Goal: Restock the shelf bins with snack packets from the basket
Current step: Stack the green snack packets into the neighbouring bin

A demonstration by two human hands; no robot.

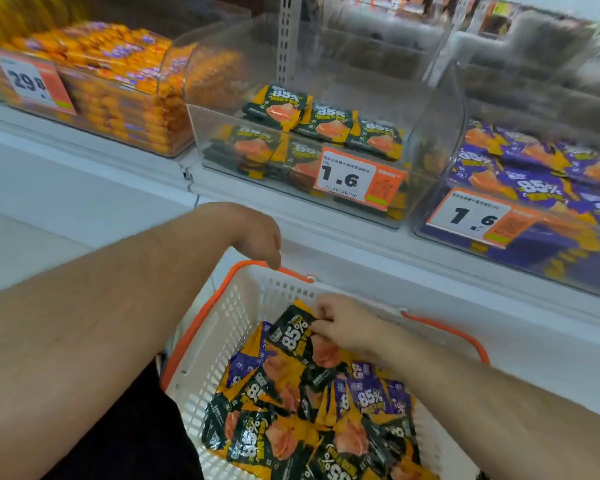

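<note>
A white basket (222,327) with orange handles sits low in front of me, full of dark green and purple snack packets (291,420). My right hand (343,323) pinches the top edge of a dark green packet (291,336) inside the basket. My left hand (257,233) hangs over the basket's far rim with fingers curled loosely down, a fingertip near the orange handle (250,264); it holds nothing. On the shelf above, a clear bin (430,109) holds matching dark green packets (312,123), about half full.
A clear bin of purple packets (534,181) stands to the right, and a bin of orange packets (111,84) to the left. Price tags (350,180) hang on the bin fronts. The white shelf edge (361,244) runs between the bins and the basket.
</note>
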